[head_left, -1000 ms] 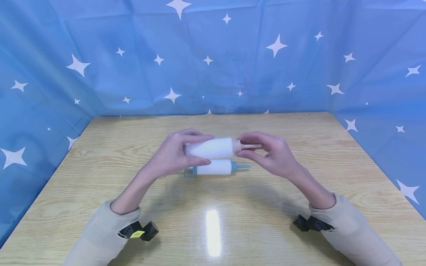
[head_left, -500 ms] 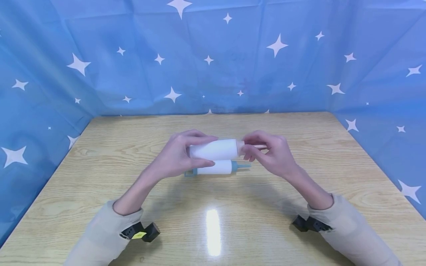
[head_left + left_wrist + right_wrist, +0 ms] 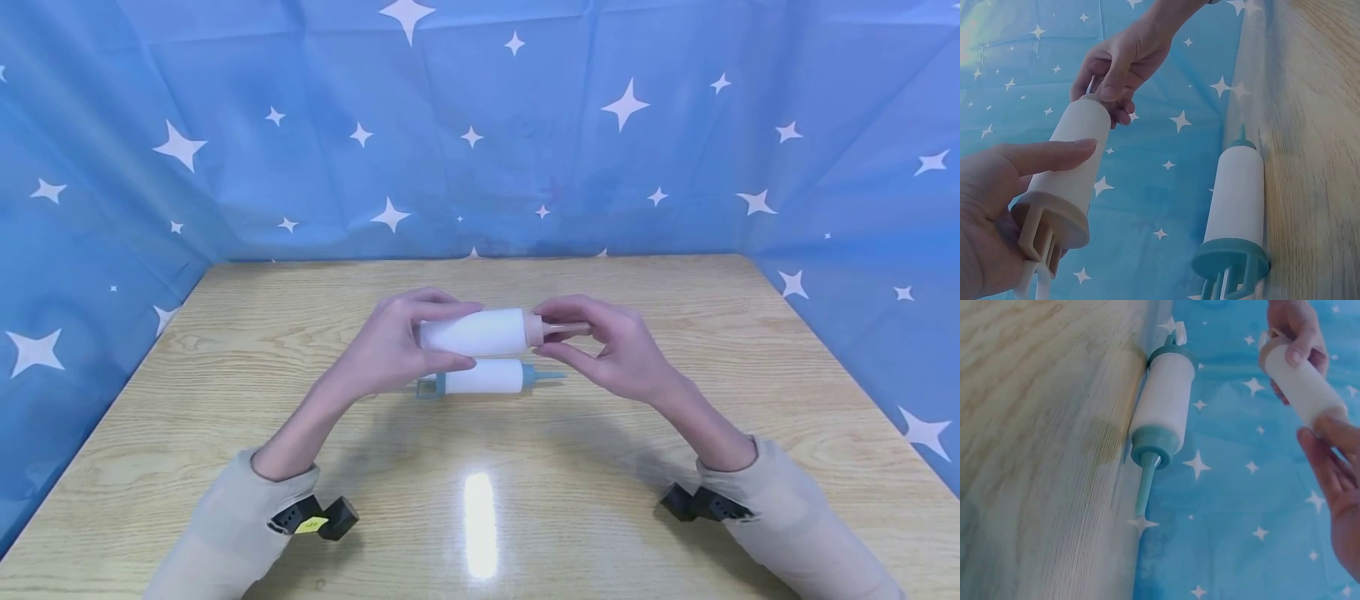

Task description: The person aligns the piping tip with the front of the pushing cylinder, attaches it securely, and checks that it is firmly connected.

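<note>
Beige plastic is pinched between the fingertips of the right hand: the thumb and forefinger are curled round the nozzle of a white roller with beige ends, just beyond its end cap. The left hand is wrapped about the body of the same roller, thumb below and fingers over the top, as the left wrist view shows with the thumb laid along the white barrel. The roller is held level and clear of the wooden table, between the two hands. From the way the nozzle end is gripped, the work appears to be at its middle: the piece seems to be under twisting or pulling at that end, and no part is yet seen separated. Whether the cap has loosened at all cannot be told. Just beneath, a second roller with teal ends lies on the table, untouched and whole, so it is judged to be left for later. Behind stands a blue star-printed backdrop.
</note>
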{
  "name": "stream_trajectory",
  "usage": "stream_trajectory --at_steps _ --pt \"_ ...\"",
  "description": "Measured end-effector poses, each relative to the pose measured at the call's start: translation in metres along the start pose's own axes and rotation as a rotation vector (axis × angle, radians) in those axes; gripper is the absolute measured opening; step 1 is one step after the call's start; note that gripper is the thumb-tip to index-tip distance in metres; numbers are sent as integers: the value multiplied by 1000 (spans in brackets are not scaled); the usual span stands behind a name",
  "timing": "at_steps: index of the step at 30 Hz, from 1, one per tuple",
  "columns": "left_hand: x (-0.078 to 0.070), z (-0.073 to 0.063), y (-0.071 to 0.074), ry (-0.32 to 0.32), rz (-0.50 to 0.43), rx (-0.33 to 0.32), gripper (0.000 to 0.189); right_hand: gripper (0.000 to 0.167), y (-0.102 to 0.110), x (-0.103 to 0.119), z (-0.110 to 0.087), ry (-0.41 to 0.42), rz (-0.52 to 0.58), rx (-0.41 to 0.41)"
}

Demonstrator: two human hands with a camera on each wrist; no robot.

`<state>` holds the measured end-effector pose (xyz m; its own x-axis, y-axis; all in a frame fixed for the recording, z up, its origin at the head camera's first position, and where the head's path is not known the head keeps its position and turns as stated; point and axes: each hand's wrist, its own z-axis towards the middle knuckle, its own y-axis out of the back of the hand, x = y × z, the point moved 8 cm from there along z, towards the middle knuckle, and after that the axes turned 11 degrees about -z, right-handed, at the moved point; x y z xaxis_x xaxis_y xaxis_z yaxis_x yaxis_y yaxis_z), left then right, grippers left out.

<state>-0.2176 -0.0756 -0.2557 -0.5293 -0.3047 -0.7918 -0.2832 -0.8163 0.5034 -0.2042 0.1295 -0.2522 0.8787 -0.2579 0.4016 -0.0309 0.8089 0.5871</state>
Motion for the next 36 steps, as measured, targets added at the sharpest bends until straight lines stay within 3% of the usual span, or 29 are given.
stream_trajectory --at_steps 3,16,21,26,36 --pt "0 0 0 0 1 1 56 47 0 -1 0 -12 -19 9" --pt "-5 0 -5 -21 -21 17 55 14 -1 -7 -5 -58 -59 28" --pt "-7 0 -6 -37 -21 27 55 32 1 -9 -6 -80 -65 -3" --pt "-6 0 -6 -36 -3 27 56 44 4 -4 -3 -43 -118 -56" --pt "-3 -1 -1 -16 -5 32 55 39 -1 1 0 38 -99 17"
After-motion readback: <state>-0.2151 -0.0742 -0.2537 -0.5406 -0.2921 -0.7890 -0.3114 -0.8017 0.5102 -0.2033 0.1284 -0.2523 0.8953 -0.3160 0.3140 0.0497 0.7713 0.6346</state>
